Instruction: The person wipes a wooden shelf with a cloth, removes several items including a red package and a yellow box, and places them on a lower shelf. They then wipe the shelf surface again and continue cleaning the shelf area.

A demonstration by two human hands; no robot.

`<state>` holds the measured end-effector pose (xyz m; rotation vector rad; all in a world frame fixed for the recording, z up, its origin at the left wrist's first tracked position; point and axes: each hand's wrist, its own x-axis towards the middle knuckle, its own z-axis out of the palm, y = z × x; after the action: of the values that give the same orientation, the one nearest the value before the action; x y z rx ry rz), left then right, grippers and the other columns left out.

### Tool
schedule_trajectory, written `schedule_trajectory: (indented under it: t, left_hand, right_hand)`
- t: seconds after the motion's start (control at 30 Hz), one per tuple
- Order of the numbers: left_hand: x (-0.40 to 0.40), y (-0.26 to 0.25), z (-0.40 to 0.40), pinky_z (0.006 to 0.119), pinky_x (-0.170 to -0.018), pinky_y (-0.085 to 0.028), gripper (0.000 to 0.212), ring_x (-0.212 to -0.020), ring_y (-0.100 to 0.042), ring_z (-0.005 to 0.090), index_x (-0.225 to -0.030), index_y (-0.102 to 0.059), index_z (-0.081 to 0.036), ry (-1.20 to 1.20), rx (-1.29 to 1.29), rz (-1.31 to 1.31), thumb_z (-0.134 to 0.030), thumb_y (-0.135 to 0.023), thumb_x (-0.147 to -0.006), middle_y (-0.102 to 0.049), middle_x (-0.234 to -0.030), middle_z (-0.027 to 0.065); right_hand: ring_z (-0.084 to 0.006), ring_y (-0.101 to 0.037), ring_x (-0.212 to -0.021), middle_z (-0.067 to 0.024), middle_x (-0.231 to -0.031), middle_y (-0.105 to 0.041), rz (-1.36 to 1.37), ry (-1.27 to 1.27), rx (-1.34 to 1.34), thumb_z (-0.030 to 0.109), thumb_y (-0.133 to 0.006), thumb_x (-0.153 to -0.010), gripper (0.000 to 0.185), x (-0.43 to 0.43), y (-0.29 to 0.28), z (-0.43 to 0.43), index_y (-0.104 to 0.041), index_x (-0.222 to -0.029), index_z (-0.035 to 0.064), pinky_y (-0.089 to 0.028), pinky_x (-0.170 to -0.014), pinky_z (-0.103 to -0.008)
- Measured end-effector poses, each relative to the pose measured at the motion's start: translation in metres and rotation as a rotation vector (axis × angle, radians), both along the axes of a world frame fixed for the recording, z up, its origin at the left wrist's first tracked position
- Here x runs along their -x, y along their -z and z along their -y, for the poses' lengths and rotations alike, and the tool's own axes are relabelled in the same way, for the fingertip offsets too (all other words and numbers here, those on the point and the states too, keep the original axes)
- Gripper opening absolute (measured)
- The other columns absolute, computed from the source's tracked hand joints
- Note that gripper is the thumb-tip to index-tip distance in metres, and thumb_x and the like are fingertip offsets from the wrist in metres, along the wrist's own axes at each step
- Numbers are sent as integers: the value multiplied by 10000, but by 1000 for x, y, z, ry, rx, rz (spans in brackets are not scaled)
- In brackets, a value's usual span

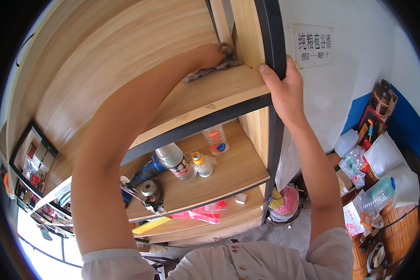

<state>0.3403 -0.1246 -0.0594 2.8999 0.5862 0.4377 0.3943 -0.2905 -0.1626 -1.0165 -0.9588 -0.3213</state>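
Observation:
My left hand (215, 55) reaches deep into the upper wooden shelf (199, 92), at its inner right corner. It presses on a crumpled grey cloth (204, 74), part of which bunches up by the fingers. The fingertips are partly hidden by the hand and the cloth. My right hand (288, 92) grips the black frame post (273, 38) at the shelf's right end, with the thumb on its near side. The wooden side panel (248, 35) rises between the two hands.
Below, a shelf (227, 178) holds plastic bottles (175, 162), a small orange-capped bottle (203, 164), a blue power tool (148, 171) and a metal spool (148, 189). Red plastic bags (199, 213) lie lower. At right stand a white wall (315, 91) with a printed sign, and cluttered goods (379, 192).

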Motion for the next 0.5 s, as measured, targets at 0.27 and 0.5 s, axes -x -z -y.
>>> schedule_trajectory:
  t: [0.27, 0.5]
  left_hand:
    - [59, 3, 56, 326, -747, -428, 307, -857, -538, 165, -1063, -593, -36, 131, 208, 12, -265, -507, -878, -615, -943, 112]
    - [106, 6, 62, 309, -687, -437, 307, -755, -546, 166, -1025, -603, -32, 391, 3, -34, -287, -524, -874, -612, -826, 93]
  right_hand:
    - [-71, -489, -649, -46, -715, -580, 53, 67, -4, 208, -622, -821, 296, 5, -2, -1, -527, -949, -41, -420, -588, -233]
    - [-82, -523, -751, -45, -830, -612, 38, 60, -35, 156, -593, -830, 221, 1, -1, -1, -554, -951, -25, -439, -687, -239]
